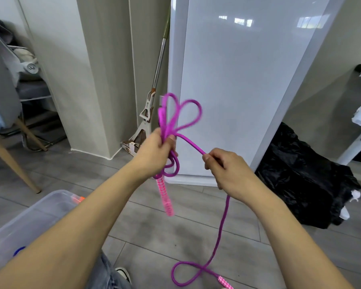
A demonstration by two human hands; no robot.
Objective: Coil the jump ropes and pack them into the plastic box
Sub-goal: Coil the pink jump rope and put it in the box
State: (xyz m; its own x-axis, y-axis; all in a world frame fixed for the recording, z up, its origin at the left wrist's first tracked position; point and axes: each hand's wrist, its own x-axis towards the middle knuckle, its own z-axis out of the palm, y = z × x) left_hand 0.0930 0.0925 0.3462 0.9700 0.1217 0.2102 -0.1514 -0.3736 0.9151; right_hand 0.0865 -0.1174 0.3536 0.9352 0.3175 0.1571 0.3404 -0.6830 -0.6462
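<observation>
My left hand (154, 152) grips a bundle of loops of a purple jump rope (181, 117), the loops sticking out above and below the fist. One pink handle (165, 197) hangs down under that hand. My right hand (227, 170) pinches the free length of the same rope, which runs taut from the bundle, then drops to the floor in a loop (188, 274). The second pink handle (225, 283) lies on the floor at the bottom edge. The clear plastic box (40, 207) stands at the lower left, partly hidden by my left forearm.
Something orange (77, 199) and something blue (19, 250) show inside the box. A white cabinet (238, 80) stands straight ahead with a mop (152, 101) leaning beside it. A black plastic bag (300, 178) lies at the right, a chair (6, 122) at the left. My shoe (123, 274) is below.
</observation>
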